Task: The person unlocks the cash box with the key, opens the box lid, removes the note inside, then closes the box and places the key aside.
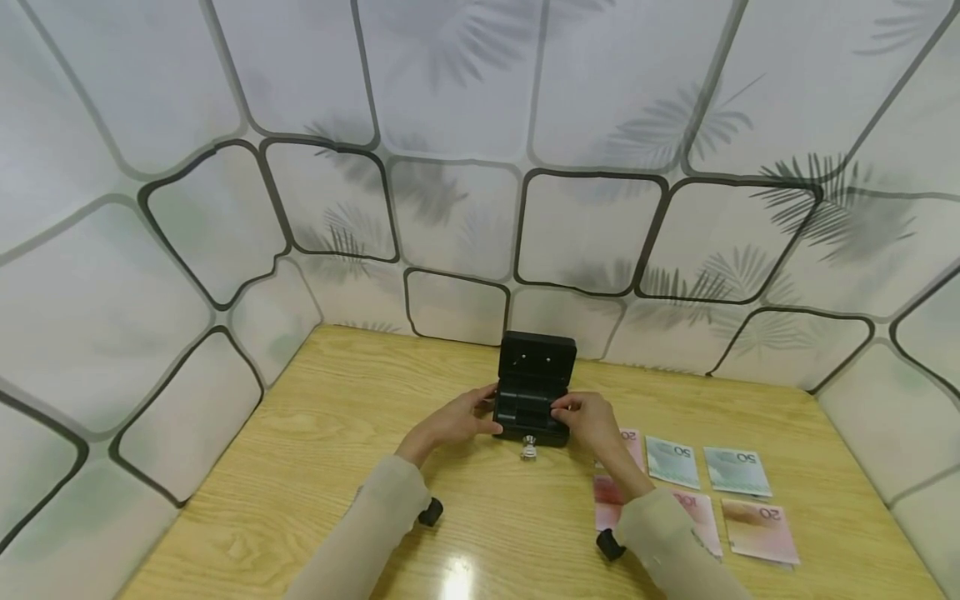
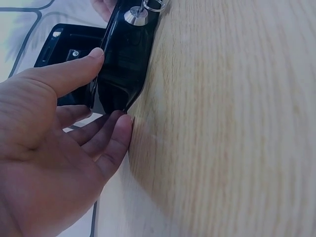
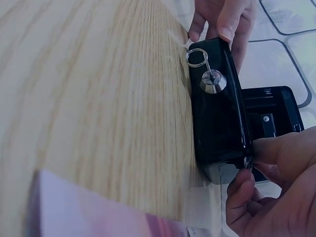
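A small black cash box (image 1: 528,414) stands at the middle of the wooden table (image 1: 315,467), its lid (image 1: 537,357) tipped up and back. A key with a ring (image 1: 528,447) sits in the front lock (image 3: 213,81). My left hand (image 1: 483,417) holds the box's left end, thumb on the top rim and fingers against the side (image 2: 111,89). At the right end, my right hand (image 1: 566,414) pinches the front corner of the rim between thumb and forefinger (image 3: 249,165). The box's inside is mostly hidden.
Several banknotes lie flat to the right of the box: two green 50s (image 1: 672,461) (image 1: 737,471) and pink notes (image 1: 759,529) nearer me, one partly under my right sleeve (image 1: 675,542). Patterned wall panels (image 1: 450,208) close in the table at back and sides.
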Demonstrator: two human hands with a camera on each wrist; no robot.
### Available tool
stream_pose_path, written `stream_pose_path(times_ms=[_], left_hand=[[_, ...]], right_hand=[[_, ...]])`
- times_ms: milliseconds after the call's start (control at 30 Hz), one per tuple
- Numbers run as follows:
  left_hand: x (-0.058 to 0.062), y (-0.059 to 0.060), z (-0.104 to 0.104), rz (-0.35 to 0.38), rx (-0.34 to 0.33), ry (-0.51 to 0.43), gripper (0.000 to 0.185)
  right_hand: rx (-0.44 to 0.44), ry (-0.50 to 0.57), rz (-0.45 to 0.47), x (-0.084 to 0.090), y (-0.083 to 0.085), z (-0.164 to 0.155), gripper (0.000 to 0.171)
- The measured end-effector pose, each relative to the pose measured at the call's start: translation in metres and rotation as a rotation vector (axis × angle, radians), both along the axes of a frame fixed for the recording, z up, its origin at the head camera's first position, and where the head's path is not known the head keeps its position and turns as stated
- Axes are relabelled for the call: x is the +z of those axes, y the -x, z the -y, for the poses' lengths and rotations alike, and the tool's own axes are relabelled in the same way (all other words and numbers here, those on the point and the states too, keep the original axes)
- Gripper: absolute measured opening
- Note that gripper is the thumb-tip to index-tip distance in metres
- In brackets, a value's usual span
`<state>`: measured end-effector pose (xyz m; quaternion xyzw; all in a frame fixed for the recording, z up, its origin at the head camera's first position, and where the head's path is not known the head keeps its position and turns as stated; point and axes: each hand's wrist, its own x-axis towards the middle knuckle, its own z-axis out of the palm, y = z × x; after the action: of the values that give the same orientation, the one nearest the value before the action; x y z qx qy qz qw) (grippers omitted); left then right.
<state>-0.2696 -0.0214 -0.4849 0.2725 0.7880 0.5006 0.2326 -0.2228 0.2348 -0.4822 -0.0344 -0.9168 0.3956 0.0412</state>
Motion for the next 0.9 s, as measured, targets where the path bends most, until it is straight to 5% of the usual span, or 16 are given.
stream_pose_path(times_ms=[400, 700, 900], left_hand=[[0.002, 0.000, 0.000, -0.011, -0.007, 0.009, 0.077], [0.005, 0.004, 0.004, 0.017, 0.057, 0.018, 0.069], [0.017, 0.011, 0.001, -0.026, 0.148, -0.019, 0.065]], right_hand=[[0.019, 0.029, -0.003, 0.003, -0.001, -0.003, 0.009], [-0.072, 0.277, 0.069, 0.015, 0.002, -0.009, 0.035], [-0.122, 0.410, 0.104, 0.025, 0.005, -0.015, 0.052]])
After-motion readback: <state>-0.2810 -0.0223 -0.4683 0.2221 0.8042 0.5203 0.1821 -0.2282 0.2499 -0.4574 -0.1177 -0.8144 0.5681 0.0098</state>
